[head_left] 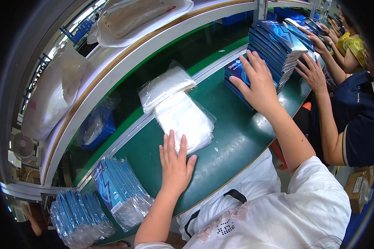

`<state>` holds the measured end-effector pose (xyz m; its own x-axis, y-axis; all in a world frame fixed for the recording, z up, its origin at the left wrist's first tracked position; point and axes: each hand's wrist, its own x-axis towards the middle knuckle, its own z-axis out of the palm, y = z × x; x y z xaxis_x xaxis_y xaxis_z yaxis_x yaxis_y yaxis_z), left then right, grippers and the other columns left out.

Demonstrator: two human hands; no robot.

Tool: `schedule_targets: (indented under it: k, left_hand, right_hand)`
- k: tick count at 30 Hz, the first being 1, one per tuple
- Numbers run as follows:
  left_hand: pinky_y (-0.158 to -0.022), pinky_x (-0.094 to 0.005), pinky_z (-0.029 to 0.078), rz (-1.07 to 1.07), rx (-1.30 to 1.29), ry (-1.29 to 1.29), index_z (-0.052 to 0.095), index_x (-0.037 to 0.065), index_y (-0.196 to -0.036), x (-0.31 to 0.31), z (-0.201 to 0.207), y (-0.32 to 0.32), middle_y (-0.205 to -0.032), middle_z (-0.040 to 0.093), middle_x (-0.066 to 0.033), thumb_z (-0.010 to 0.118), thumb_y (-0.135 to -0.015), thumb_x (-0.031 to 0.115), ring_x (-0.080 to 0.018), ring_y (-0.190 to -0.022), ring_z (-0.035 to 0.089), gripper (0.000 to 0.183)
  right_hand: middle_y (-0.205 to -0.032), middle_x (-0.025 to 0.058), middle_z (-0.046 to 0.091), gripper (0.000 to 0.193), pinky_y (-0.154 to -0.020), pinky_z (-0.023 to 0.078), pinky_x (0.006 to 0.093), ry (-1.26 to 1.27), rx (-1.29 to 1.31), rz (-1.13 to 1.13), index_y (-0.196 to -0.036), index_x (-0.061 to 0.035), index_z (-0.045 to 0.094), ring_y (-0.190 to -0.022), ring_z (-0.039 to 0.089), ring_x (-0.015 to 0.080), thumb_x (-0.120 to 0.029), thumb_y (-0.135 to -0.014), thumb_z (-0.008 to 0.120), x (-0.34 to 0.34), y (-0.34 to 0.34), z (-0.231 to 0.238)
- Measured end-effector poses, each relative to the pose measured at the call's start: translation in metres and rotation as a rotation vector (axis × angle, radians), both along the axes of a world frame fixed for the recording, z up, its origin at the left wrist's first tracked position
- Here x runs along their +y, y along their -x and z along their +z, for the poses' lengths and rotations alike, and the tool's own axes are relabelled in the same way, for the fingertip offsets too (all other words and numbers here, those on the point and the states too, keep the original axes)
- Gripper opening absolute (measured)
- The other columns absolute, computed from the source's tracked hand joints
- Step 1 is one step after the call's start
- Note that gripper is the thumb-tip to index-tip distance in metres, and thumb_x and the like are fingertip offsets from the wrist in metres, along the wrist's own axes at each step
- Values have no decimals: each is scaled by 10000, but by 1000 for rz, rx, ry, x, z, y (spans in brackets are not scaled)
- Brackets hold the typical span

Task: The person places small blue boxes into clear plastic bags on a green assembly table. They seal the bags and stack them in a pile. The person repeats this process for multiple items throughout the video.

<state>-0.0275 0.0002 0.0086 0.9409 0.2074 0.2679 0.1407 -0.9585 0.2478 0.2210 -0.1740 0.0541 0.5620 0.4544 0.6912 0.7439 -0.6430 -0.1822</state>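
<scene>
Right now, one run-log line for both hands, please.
left hand: on plastic bags | right hand: over blue boxes, contact unclear | wrapped boxes: on green table

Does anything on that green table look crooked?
Mildly: the tall stack of blue packages at right has stepped edges, and two plastic-bag piles in the middle overlap at different angles rather than lining up.

Both bare arms reach over the counter [232, 137] from its near side. The left hand [174, 166] lies palm down above the counter's middle, its wrist nearly straight, its fingers [171, 145] extended toward the far edge and the thumb splayed. The right hand [257, 87] is farther along the counter's right part, back upward, digits spread wide; the right elbow is bent, outside the counter's near edge.
</scene>
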Motion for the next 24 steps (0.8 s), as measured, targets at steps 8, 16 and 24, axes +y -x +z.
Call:
schedule_targets:
  k: [8,16,24]
  left_hand:
    - [-1102,-528,165,59,-270,101,384,-18,-1350,11,35,-19,-1449,310,-202,426,-959,257,-392,-1371,231,479]
    - [-1129,-509,60,195,108,47,135,-44,-1444,23,-13,-26,-1523,95,-224,377,-967,382,-355,-1417,103,684]
    - [-1115,-552,41,227,169,1,92,-51,-1447,18,-19,-29,-1526,38,-237,408,-942,453,-368,-1418,74,780]
  right_hand:
    - [-1353,236,420,476,-1058,284,484,-211,90,415,-1283,-4,473,-1281,375,396,-200,-865,592,55,68,9]
    - [-1452,325,194,699,-1117,161,497,263,366,466,-1401,80,237,-1377,176,431,-419,-944,413,83,88,-68]
    - [-1443,350,180,771,-1129,141,475,300,383,458,-1400,117,177,-1372,171,444,-462,-941,397,79,84,-73]
